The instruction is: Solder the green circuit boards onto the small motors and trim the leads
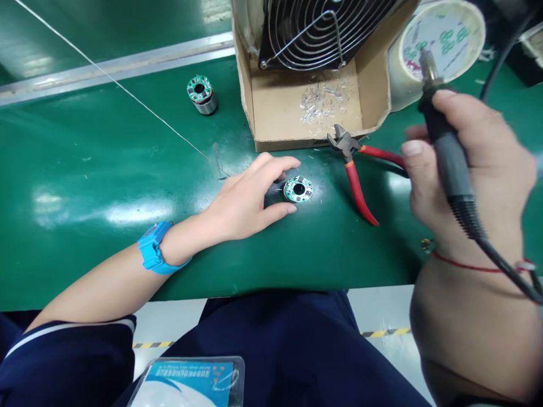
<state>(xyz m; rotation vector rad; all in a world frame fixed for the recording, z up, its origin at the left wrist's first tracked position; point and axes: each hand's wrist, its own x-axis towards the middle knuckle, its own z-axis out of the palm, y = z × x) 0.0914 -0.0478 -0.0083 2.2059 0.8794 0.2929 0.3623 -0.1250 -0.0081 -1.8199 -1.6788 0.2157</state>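
Item 1: our left hand [250, 195], palm down on the green mat [85, 186], a blue wrist strap [155, 249] on the wrist. Thumb and forefinger are spread in a narrow fork; we cannot tell if either tip touches anything

Item 2: round circuit board [298, 189], lying flat on the mat at the mouth of that fork, just beside both fingertips

Item 3: our right hand [470, 169], raised at the right, fingers wrapped tight round the soldering iron [449, 152]. The iron's tip points up and away, and its black cord trails down past the wrist

Item 4: red-handled cutters [356, 169], flat on the mat between the board and our right hand, nose toward the cardboard box [305, 107]

Item 5: the box, open toward us, with metal clippings [322, 102] on its floor and a wire fan grille [314, 28] behind

Item 6: a second round assembly [202, 94], well apart at upper left, near a thin solder wire [127, 90] strung across the mat

Item 7: white tape roll [441, 39], behind the iron's tip
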